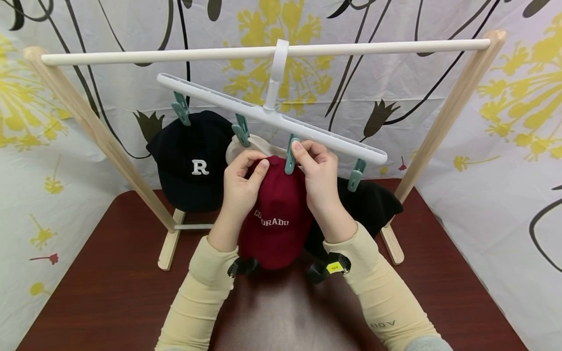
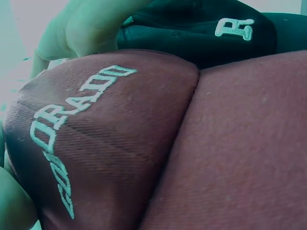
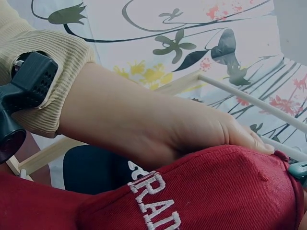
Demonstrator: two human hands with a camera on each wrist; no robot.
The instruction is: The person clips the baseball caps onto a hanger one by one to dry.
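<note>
A dark red baseball cap (image 1: 274,195) with white lettering hangs crown up, brim down. Its top edge is pinched between thumb and fingers of my left hand (image 1: 241,183). My right hand (image 1: 319,178) pinches a green clip (image 1: 290,158) on the white hanger (image 1: 210,99), right beside the cap's top. In the right wrist view, that clip (image 3: 298,170) meets the cap's edge; whether it bites the fabric I cannot tell. The red cap (image 2: 120,110) fills most of the left wrist view.
A black cap (image 1: 189,165) with a white R hangs from the leftmost clip (image 1: 181,109). Behind the red cap is a cream hat (image 1: 259,144); a black hat (image 1: 373,204) is at the right, below another clip (image 1: 356,175). The tilted hanger hooks over a rack's white rail (image 1: 373,48).
</note>
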